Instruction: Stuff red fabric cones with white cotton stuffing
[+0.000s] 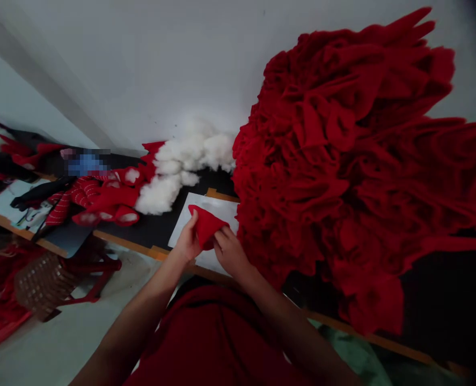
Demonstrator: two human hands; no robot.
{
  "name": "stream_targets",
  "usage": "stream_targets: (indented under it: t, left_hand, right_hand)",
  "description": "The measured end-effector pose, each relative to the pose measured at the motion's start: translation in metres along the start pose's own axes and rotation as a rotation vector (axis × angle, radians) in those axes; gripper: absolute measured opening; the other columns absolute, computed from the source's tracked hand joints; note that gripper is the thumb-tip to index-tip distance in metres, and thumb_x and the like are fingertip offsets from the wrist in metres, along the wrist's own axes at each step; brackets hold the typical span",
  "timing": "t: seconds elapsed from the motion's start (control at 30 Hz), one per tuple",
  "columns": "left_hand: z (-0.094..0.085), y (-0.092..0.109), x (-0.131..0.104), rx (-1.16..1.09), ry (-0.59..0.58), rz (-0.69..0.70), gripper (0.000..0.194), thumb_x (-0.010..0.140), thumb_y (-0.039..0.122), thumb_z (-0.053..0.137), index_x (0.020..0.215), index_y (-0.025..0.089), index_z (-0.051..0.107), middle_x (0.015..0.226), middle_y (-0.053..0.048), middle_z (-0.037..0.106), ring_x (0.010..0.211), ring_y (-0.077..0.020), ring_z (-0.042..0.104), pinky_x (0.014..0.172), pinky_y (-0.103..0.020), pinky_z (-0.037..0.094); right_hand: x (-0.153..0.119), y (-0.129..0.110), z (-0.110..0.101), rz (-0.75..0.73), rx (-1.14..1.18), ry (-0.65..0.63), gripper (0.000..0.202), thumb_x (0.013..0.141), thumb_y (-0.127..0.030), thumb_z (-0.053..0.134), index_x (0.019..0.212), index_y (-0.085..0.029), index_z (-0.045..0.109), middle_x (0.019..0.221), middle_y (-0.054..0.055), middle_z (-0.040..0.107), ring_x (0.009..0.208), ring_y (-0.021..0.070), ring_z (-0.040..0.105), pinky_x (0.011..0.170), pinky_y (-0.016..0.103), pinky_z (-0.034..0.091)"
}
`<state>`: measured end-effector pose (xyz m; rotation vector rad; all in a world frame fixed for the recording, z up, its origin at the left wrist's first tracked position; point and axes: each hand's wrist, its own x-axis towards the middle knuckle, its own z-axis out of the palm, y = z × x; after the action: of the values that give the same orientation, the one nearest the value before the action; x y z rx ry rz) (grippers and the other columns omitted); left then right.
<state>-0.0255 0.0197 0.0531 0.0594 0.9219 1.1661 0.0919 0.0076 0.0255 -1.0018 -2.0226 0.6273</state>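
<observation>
A small piece of red fabric [208, 226], roughly triangular, is held up between my two hands over a white sheet [180, 217] on the dark table. My left hand [189, 238] grips its left edge, with the thumb on the front. On the other side, my right hand [230, 251] has its fingers closed on the lower right edge of the fabric. White stuffing [173, 174] lies in a heap behind and to the left. Close by on the right rises a very large pile of red fabric pieces [302, 155].
Red stuffed pieces [119, 201] and striped red ones [85, 192] lie on the table to the left. Farther left are papers [6, 198] and dark cloth. A red stool [101, 273] stands below the table edge [129, 244]. Green cloth [352, 348] hangs at lower right.
</observation>
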Motion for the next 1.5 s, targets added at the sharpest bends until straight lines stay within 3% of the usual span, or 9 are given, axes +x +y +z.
stream_targets:
  t: [0.23,0.43,0.6,0.77,0.87,1.0,1.1,1.3,1.5]
  left_hand:
    - [-0.008,0.015,0.007,-0.143,-0.031,-0.001,0.022,0.083,0.025,0.045,0.077,0.011,0.061,0.067,-0.004,0.066,0.058,-0.0118,0.061,0.058,-0.022,0.049]
    - [-0.003,0.007,0.005,-0.155,0.007,0.015,0.017,0.08,0.022,0.049,0.072,0.011,0.061,0.063,-0.003,0.064,0.056,-0.0102,0.06,0.062,-0.02,0.05]
    - [-0.007,0.017,0.004,-0.138,-0.009,0.075,0.019,0.08,0.027,0.05,0.074,0.012,0.061,0.066,-0.003,0.065,0.058,-0.0106,0.061,0.063,-0.02,0.05]
    - [-0.011,0.023,0.001,0.001,-0.012,0.032,0.019,0.075,0.027,0.055,0.085,0.011,0.06,0.075,-0.006,0.066,0.067,-0.0162,0.062,0.066,-0.029,0.05]
    - [-0.012,0.018,-0.002,0.157,-0.054,-0.005,0.028,0.074,0.032,0.058,0.092,0.011,0.059,0.081,-0.007,0.065,0.07,-0.0169,0.061,0.065,-0.028,0.048]
    - [-0.017,0.015,-0.01,0.346,-0.202,0.313,0.063,0.067,0.029,0.067,0.124,0.026,0.041,0.108,-0.003,0.056,0.089,-0.0144,0.058,0.075,-0.025,0.046]
    - [-0.023,0.012,-0.017,0.514,-0.3,0.375,0.078,0.061,0.017,0.071,0.129,0.028,0.035,0.115,-0.004,0.052,0.093,-0.0152,0.056,0.079,-0.025,0.044]
    - [-0.024,0.004,-0.016,0.486,-0.173,0.464,0.052,0.063,0.011,0.064,0.112,0.023,0.052,0.107,-0.003,0.058,0.094,-0.0154,0.055,0.082,-0.025,0.042]
    - [-0.018,0.006,-0.015,0.391,0.012,0.443,0.041,0.061,0.011,0.063,0.1,0.021,0.061,0.111,-0.003,0.053,0.097,-0.0161,0.051,0.082,-0.024,0.042]
  right_hand:
    - [0.003,-0.015,0.013,0.006,-0.142,0.304,0.023,0.082,-0.014,0.046,0.101,-0.018,0.058,0.108,0.012,0.048,0.104,0.0233,0.044,0.089,0.042,0.044]
    - [0.013,-0.01,0.035,0.046,-0.09,0.2,0.03,0.087,-0.014,0.036,0.107,-0.021,0.057,0.096,0.007,0.055,0.091,0.0178,0.051,0.078,0.032,0.049]
    - [0.013,-0.019,0.024,0.0,-0.045,0.291,0.026,0.083,-0.014,0.044,0.105,-0.022,0.057,0.104,0.008,0.053,0.1,0.0191,0.049,0.087,0.036,0.045]
    - [0.011,-0.015,0.014,0.342,0.196,0.361,0.049,0.069,-0.015,0.059,0.116,-0.017,0.045,0.107,0.011,0.053,0.097,0.0213,0.052,0.078,0.036,0.049]
    - [0.015,-0.007,0.012,0.408,0.296,0.253,0.045,0.066,-0.007,0.051,0.11,-0.018,0.05,0.101,0.007,0.059,0.09,0.0189,0.056,0.079,0.034,0.048]
    - [0.016,-0.002,0.006,0.382,0.191,0.343,0.038,0.065,-0.003,0.046,0.099,-0.018,0.055,0.092,0.006,0.059,0.086,0.0189,0.055,0.076,0.033,0.047]
    - [0.012,-0.003,0.005,0.252,0.081,0.341,0.04,0.065,-0.001,0.045,0.099,-0.018,0.056,0.09,0.007,0.055,0.086,0.0189,0.052,0.076,0.033,0.047]
    - [0.008,-0.008,0.007,-0.029,-0.01,0.273,0.033,0.072,-0.002,0.043,0.094,-0.019,0.061,0.084,0.006,0.05,0.08,0.0173,0.049,0.069,0.031,0.047]
    - [0.006,-0.009,0.001,0.242,0.237,0.27,0.041,0.073,-0.011,0.052,0.112,-0.025,0.054,0.099,0.006,0.046,0.092,0.0173,0.05,0.078,0.032,0.048]
